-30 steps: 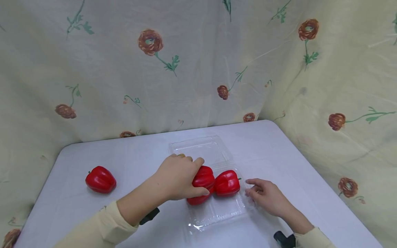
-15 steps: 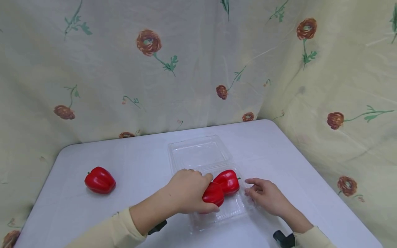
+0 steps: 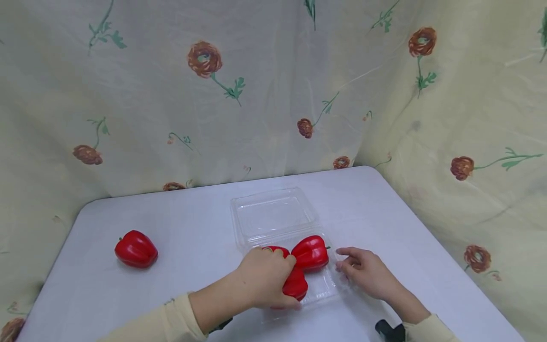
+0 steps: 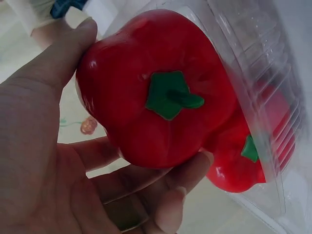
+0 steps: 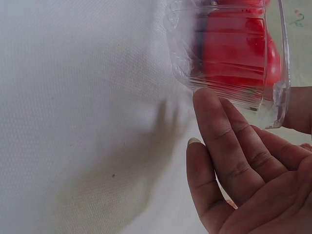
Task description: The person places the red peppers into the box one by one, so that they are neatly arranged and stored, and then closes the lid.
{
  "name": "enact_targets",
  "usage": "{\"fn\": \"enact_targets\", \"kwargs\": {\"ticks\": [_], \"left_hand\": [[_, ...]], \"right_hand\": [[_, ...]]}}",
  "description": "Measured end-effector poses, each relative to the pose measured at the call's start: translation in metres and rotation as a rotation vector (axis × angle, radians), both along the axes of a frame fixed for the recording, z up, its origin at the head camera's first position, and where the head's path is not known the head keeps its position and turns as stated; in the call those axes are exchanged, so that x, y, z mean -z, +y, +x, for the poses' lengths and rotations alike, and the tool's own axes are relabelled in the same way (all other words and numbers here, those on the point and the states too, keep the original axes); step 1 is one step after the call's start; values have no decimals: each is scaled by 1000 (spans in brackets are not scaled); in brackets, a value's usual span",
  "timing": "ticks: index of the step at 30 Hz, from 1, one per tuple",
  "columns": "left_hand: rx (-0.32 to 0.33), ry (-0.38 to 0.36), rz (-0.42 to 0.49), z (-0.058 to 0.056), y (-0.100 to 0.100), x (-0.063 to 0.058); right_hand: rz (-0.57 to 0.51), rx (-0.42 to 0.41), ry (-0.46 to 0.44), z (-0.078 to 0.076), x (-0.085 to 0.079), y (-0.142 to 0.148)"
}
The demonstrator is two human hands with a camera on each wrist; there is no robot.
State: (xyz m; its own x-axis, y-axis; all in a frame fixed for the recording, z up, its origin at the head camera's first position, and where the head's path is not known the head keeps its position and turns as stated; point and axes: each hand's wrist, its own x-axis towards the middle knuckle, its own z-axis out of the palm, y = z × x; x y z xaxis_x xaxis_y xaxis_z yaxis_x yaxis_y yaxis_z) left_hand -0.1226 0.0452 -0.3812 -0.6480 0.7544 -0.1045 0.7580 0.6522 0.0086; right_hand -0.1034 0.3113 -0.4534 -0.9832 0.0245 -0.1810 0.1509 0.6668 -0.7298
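Observation:
My left hand (image 3: 265, 278) grips a red bell pepper (image 3: 296, 286) at the near part of a clear plastic clamshell box (image 3: 323, 295). Thumb and fingers lie around the pepper's sides, and its green stem (image 4: 168, 95) faces the left wrist camera. Two more red peppers are in the box: one pepper (image 3: 310, 252) at the right, stem to the right, and another pepper (image 3: 278, 249) mostly hidden behind my left hand. My right hand (image 3: 369, 273) has relaxed fingers, with fingertips (image 5: 202, 97) right at the box's right wall (image 5: 234, 92).
The box's lid (image 3: 273, 216) lies folded back towards the far edge of the white table (image 3: 192, 213). A single red pepper (image 3: 136, 249) lies on the table at the left. Floral cloth (image 3: 256, 95) hangs behind and at the right.
My left hand has carried its pepper rightward and nearer to me within the box, uncovering more of the lid. My right hand has stayed at the box's side.

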Motion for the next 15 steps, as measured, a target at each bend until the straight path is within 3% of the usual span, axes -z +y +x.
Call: {"fn": "enact_targets", "kwargs": {"ticks": [6,15], "left_hand": [[3,74,-17,3,1,8],[15,60,-37,5,4,17]], "right_hand": [[3,-2,2,0,0,0],[-9,-14,7,1,0,0]]}}
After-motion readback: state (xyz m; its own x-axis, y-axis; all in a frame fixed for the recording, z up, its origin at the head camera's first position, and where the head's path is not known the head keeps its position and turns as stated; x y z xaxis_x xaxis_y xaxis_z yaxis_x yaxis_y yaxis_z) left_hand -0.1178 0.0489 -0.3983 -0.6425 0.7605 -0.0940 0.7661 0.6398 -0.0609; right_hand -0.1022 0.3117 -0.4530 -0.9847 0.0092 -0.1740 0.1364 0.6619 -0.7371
